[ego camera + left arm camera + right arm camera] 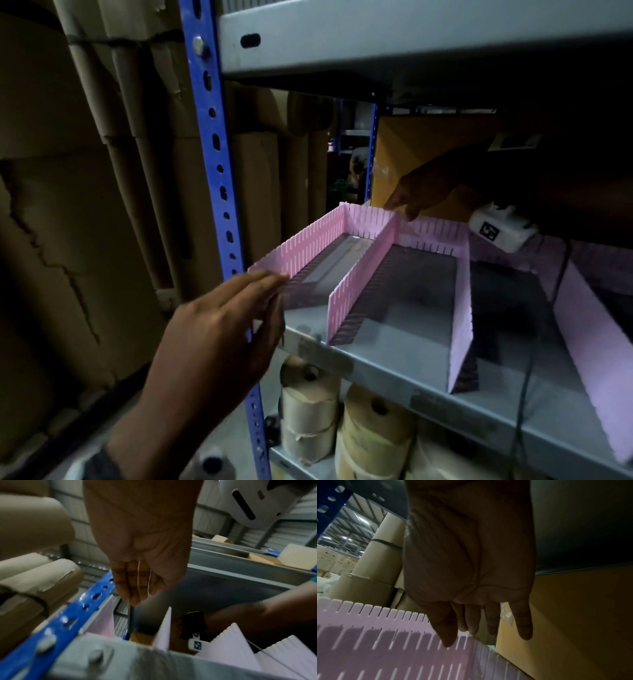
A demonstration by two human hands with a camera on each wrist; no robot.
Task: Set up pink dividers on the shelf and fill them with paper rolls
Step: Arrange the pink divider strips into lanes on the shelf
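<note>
Several pink slotted dividers stand on the grey metal shelf (394, 359). A left side divider (308, 243) joins a back divider (370, 222) (385, 635). A middle divider (363, 274) (163, 631) and two more to the right (462, 308) run front to back. My left hand (270, 284) (137, 588) lays straight fingers flat against the front end of the left side divider. My right hand (404, 209) (479, 632) reaches deep into the shelf, with spread straight fingertips on the back divider's top edge where the middle divider meets it. Paper rolls (308, 407) are stacked on the shelf below.
A blue perforated upright (219, 164) stands just left of the dividers. The upper shelf (411, 37) hangs low over my right arm. A brown cardboard box (404, 144) sits behind the back divider. Tall cardboard tubes (102, 137) fill the left.
</note>
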